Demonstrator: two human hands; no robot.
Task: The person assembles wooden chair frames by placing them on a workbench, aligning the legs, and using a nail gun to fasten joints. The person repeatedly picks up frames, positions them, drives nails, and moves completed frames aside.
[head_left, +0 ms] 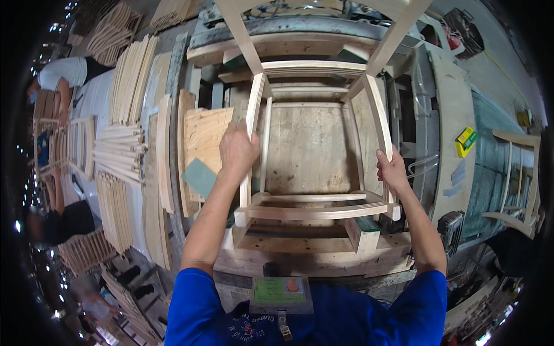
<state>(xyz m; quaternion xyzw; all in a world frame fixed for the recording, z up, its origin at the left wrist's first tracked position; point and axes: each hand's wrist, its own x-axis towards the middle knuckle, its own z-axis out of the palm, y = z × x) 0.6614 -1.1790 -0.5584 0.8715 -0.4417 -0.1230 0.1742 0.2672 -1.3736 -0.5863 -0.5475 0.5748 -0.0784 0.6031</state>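
A pale wooden chair frame (317, 213) stands before me, its seat opening facing up and its back posts rising at the far side. My left hand (238, 151) is closed around the left side rail. My right hand (393, 172) grips the right side rail, nearer the front corner, with its thumb on the inner side. Thinner stretchers show below the seat rails. Under the frame are a wooden board (311, 150) and green-faced blocks (365, 230) on a heavy timber beam (311, 254).
Wooden strips (118, 153) lie stacked on the left table, where two people work around another chair frame (81, 147). A plywood piece (208, 135) and a green pad (200, 177) sit left of my frame. On the right are a yellow-green box (465, 142) and another chair frame (522, 179).
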